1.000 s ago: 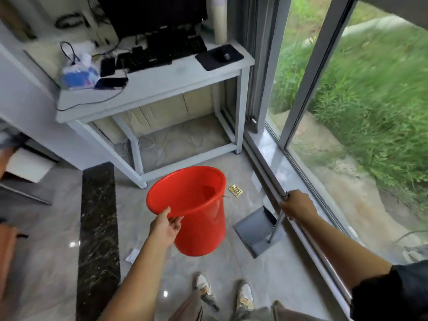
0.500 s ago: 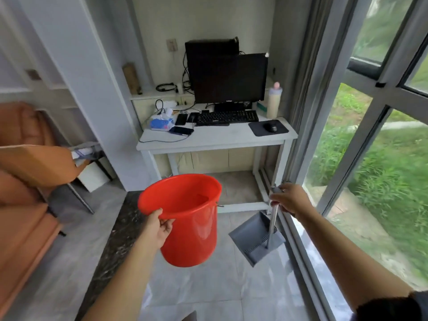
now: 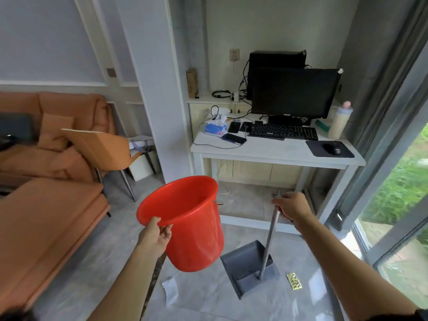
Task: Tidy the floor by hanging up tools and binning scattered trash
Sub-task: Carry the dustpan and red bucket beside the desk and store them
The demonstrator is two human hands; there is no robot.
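Observation:
My left hand grips the near rim of a red plastic bucket, held off the floor and tilted with its mouth facing up and away. My right hand is closed around the top of a grey dustpan's long handle; the grey dustpan hangs below, near the floor tiles. A crumpled white paper scrap lies on the floor under the bucket. A small yellow wrapper lies on the tiles right of the dustpan.
A white desk with monitor, keyboard and mouse stands ahead against the wall. An orange sofa and an orange chair fill the left. Glass sliding doors run along the right. A white pillar rises behind the bucket.
My view has lifted and swung left, bringing the sofa and more of the room into sight. Both hands keep their grips; the bucket and dustpan stay raised in front of me.

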